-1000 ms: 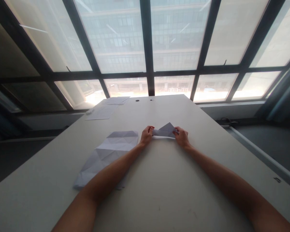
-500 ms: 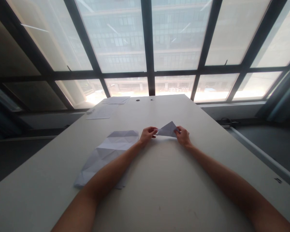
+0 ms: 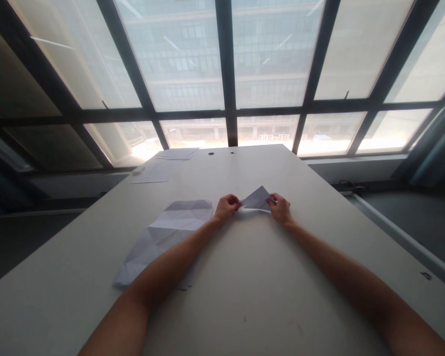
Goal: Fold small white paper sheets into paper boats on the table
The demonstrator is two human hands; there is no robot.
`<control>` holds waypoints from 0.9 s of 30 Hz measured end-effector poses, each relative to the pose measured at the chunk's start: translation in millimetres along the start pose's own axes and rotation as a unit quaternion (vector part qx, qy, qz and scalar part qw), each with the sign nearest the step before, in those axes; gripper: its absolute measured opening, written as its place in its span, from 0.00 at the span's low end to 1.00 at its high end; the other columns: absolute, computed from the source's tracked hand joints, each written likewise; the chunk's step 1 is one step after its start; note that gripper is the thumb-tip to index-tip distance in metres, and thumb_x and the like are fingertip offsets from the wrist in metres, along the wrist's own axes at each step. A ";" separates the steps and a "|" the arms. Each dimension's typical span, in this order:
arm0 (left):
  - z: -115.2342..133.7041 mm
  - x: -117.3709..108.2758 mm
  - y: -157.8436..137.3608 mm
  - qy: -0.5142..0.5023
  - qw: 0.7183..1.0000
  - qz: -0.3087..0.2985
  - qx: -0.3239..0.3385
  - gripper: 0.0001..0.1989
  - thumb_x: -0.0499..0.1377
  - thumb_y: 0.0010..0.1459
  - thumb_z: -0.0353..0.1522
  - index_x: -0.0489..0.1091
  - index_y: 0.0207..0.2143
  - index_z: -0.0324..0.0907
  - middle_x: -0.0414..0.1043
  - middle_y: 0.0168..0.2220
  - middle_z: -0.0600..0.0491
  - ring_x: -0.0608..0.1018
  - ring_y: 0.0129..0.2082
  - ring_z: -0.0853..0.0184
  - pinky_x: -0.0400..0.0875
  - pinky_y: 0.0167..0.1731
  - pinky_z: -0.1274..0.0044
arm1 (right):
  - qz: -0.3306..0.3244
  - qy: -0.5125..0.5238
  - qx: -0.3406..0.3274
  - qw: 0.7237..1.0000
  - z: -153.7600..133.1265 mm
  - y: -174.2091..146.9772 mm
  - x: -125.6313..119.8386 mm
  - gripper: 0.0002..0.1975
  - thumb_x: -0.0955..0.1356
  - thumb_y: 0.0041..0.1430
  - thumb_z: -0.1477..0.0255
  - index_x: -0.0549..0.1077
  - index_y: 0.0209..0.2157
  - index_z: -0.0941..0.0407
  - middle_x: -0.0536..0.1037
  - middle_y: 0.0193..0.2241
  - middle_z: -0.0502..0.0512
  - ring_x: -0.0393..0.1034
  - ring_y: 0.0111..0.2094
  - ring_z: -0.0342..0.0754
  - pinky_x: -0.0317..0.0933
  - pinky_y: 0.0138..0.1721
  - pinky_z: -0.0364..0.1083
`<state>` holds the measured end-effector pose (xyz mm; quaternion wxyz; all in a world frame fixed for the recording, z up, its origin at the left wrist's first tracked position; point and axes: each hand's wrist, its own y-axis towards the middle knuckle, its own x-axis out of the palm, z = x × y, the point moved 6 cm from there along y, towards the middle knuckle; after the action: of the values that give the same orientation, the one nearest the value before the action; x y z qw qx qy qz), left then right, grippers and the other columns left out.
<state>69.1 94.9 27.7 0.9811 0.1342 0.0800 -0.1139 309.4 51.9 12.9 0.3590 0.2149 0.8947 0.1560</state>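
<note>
A small folded sheet of paper (image 3: 258,199), white and pointed at the top, is held between my two hands just above the table. My left hand (image 3: 227,205) pinches its left corner, fingers curled. On the opposite side, my right hand (image 3: 280,207) grips the right edge between thumb and fingers. Left of them lies a larger creased sheet of paper (image 3: 170,222), its fold lines plain to see. My left forearm covers part of that creased sheet.
The white table (image 3: 244,277) reaches toward a wall of dark-framed windows (image 3: 226,74). Flat white sheets (image 3: 155,172) lie at its far left. Near the far edge is a round dark hole (image 3: 211,154). A cable (image 3: 350,186) rests beyond the right edge.
The folded paper has tilted slightly, and its peak has shifted a little to the left. My left fingers have curled in closer at its corner. Both hands keep their hold.
</note>
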 end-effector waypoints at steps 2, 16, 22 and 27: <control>-0.4 0.4 0.4 0.012 1.000 -0.003 0.005 0.13 0.68 0.44 0.39 0.73 0.26 0.38 0.73 0.23 0.54 0.72 0.22 0.71 0.65 0.23 0.80 | -0.001 -0.003 0.004 1.000 -0.1 0.0 -0.3 0.09 0.65 0.59 0.66 0.75 0.39 0.51 0.81 0.35 0.53 0.72 0.40 0.53 0.55 0.48 0.51; -9.6 9.3 5.2 0.047 0.997 -0.060 0.009 0.33 0.54 0.56 0.58 0.74 0.22 0.38 0.72 0.23 0.51 0.76 0.26 0.65 0.69 0.27 0.77 | 0.006 -0.003 0.009 1.000 2.3 1.2 -0.5 0.09 0.66 0.58 0.67 0.76 0.39 0.51 0.81 0.35 0.53 0.73 0.40 0.53 0.56 0.48 0.51; 0.1 13.7 1.8 0.122 0.983 -0.109 0.084 0.23 0.66 0.50 0.50 0.78 0.34 0.38 0.77 0.35 0.48 0.77 0.33 0.65 0.72 0.34 0.77 | 0.015 -0.004 0.017 1.000 2.0 0.9 -3.1 0.09 0.66 0.58 0.67 0.76 0.39 0.52 0.81 0.35 0.54 0.72 0.38 0.52 0.57 0.47 0.50; -1.7 11.4 0.4 0.093 0.992 -0.068 0.056 0.27 0.63 0.51 0.52 0.78 0.38 0.36 0.77 0.31 0.48 0.77 0.30 0.65 0.70 0.32 0.76 | 0.012 -0.005 0.019 1.000 1.6 0.4 -3.2 0.10 0.65 0.59 0.67 0.76 0.39 0.52 0.81 0.35 0.54 0.73 0.38 0.52 0.57 0.46 0.50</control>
<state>79.9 93.4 24.0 0.9505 0.1931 0.1730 -0.1714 312.7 50.9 13.8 0.3579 0.2332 0.8930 0.1416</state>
